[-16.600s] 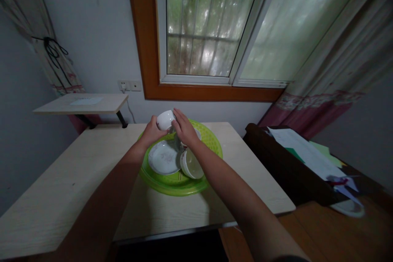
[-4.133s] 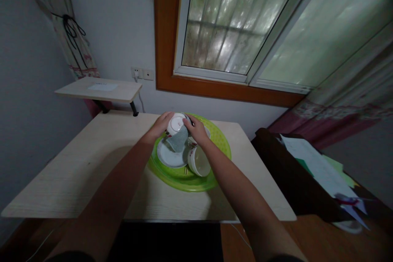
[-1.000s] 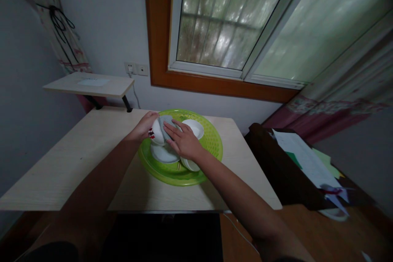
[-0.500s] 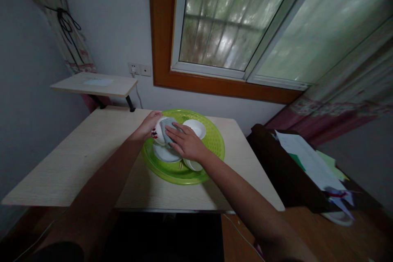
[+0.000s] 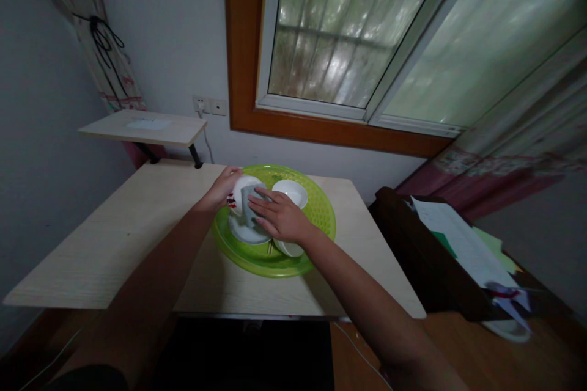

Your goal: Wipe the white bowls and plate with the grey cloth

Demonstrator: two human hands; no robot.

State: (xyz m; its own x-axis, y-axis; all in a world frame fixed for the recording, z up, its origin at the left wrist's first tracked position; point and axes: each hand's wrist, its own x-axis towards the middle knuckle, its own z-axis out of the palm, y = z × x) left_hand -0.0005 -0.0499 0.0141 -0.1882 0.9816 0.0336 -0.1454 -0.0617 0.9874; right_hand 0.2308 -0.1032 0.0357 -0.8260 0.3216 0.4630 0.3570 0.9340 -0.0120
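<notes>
My left hand [image 5: 224,186] grips the edge of a white bowl [image 5: 237,190] with a red and dark pattern on its side. The bowl is tilted above a round green tray [image 5: 261,267]. Against the bowl my right hand [image 5: 280,215] presses a grey cloth [image 5: 250,208], its fingers lying across it. Under the held bowl a white plate [image 5: 247,233] rests on the tray. A white bowl [image 5: 290,190] stands behind my right hand, and another white dish [image 5: 290,248] is partly hidden below it. Chopstick tips [image 5: 270,248] show beside that dish.
The tray sits on a pale wooden table [image 5: 137,238]. A small raised shelf [image 5: 142,128] with a paper on it stands at the back left. To the right, a dark brown piece of furniture [image 5: 422,256] holds papers. A window [image 5: 339,43] is behind the table.
My right hand and the cloth have shifted slightly down the bowl, so more of its white upper surface shows. My left hand keeps its hold on the bowl.
</notes>
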